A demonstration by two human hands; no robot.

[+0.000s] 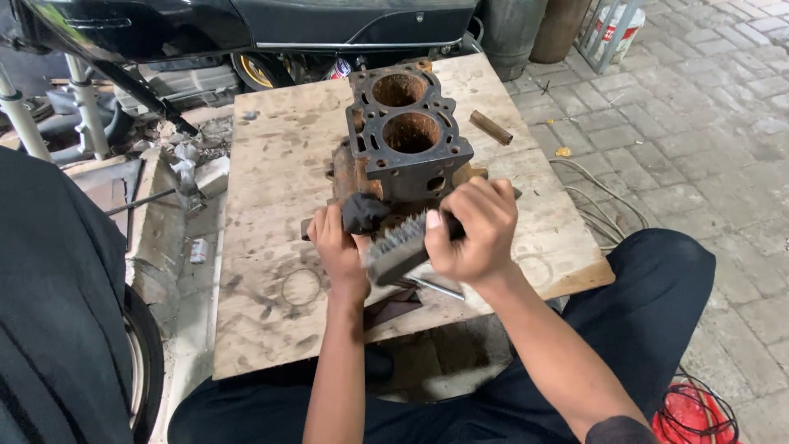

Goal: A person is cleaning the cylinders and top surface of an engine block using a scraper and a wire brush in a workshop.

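Against engine block [408, 136] base: wire brush [396, 249] gripped in right hand [472, 234].

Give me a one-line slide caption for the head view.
Right hand holds a wire brush against a rusty two-bore engine block steadied by left hand on a plywood board.
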